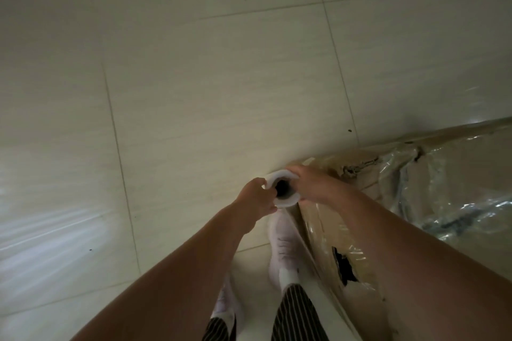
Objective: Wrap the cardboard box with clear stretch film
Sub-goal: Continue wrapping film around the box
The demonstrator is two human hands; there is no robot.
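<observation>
Both hands grasp the stretch film roll. The left hand curls round its left rim, and the right hand closes over its right side.

Head view: the roll is held end-on to the camera, dark core visible, just beside a corner of the cardboard box, which lies on the floor at the right of the frame.

Progress: clear film already covers the visible box faces in glossy, crumpled folds. A ragged hole shows in the near side face. The wrap appears partly done, so further tight passes and a final cut are probably left. Whether the far faces are covered cannot be told.

Clearance: open tiled floor extends ahead and to the left of the corner, giving room to carry the roll round. The nearer shoe stands close beside the box's near edge, so foot room there is tight.
</observation>
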